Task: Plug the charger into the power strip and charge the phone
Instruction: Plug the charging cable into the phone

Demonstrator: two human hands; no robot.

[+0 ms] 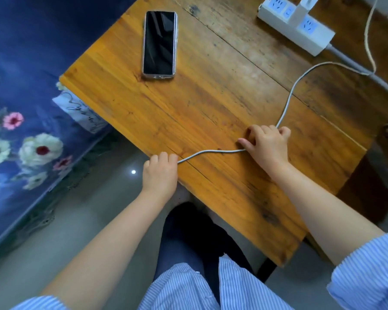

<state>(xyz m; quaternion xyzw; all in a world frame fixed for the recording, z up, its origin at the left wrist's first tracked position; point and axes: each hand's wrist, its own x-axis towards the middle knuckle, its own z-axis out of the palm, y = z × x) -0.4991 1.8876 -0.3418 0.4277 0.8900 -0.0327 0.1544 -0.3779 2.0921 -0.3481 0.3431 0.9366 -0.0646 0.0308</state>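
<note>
The charger (301, 10) is already seated in the power strip (309, 38), the cable (211, 151) is held in both grips, left hand (160, 173) and right hand (267, 145), and the phone (159, 43) on the desk (211, 90) is not yet plugged in.

Phone: black-screened slim smartphone in a clear case (159, 44), face up, screen dark, unplugged.
Charger: white block adapter (302, 8) seated in white rectangular power strip (296, 26).
Cable: thin white cord (287, 101), curving across the table.
</note>
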